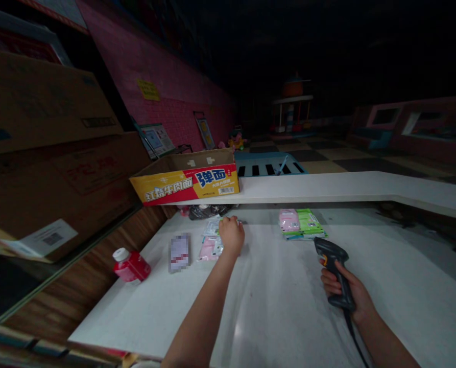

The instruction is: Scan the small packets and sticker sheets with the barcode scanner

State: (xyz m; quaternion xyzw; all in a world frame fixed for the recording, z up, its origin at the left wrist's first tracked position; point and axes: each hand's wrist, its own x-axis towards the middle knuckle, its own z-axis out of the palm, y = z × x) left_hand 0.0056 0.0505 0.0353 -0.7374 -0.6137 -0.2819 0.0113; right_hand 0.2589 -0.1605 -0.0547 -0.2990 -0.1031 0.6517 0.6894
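Note:
My right hand [352, 296] is wrapped round the handle of a black barcode scanner [337, 273], which has a cable trailing down. Its head points up and left, above the white table. Farther left, my left hand [232, 236] reaches down over a group of flat plastic packets [209, 247], pink and pale blue. Its fingers are curled closed, and the fingertips are hidden, so I cannot make out what they grip. A second group of packets [301, 224], pink and bright green, lies on the table ahead of the scanner.
A red bottle with a white cap [131, 266] and a blurred-out rectangular item [180, 252] are on the left of the table [266, 317]. An open yellow-red carton [185, 184] sits by a raised white ledge [319, 185]. Large brown boxes [70, 168] stack at left.

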